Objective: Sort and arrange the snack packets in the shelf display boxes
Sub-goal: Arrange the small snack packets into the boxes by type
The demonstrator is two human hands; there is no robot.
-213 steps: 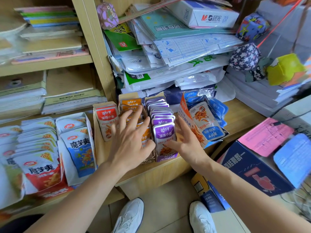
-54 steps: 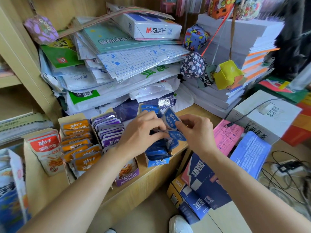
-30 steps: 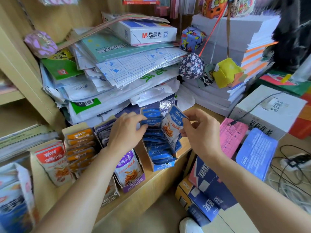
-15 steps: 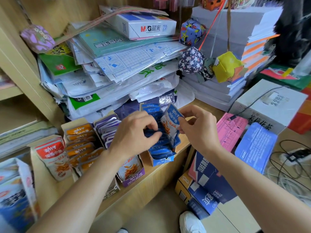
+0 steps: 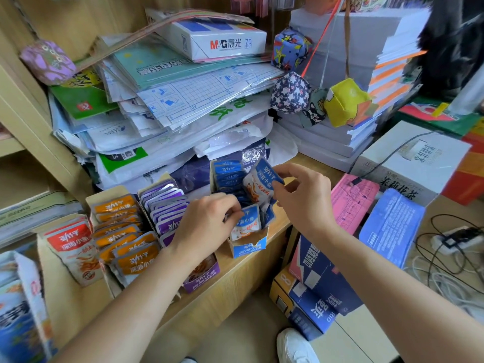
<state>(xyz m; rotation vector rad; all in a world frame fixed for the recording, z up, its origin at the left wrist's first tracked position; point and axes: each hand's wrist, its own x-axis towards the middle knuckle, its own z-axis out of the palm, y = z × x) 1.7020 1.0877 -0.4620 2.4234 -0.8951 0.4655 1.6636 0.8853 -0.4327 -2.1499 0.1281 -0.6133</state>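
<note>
Right hand (image 5: pixel 301 200) pinches a blue packet (image 5: pixel 260 183) by its upper corner, thumb & fingers curled, holding it tilted over the blue display box (image 5: pixel 250 249) at the shelf (image 5: pixel 235 281) edge. Left hand (image 5: pixel 207 226), fingers curled, grips the front packet (image 5: pixel 247 221) standing upright in that box, w/ a row of blue packets (image 5: pixel 226 174) packed behind it. Purple packets (image 5: pixel 167 205), orange packets (image 5: pixel 123 231) & a red packet (image 5: pixel 70 242) stand in boxes to the left.
</note>
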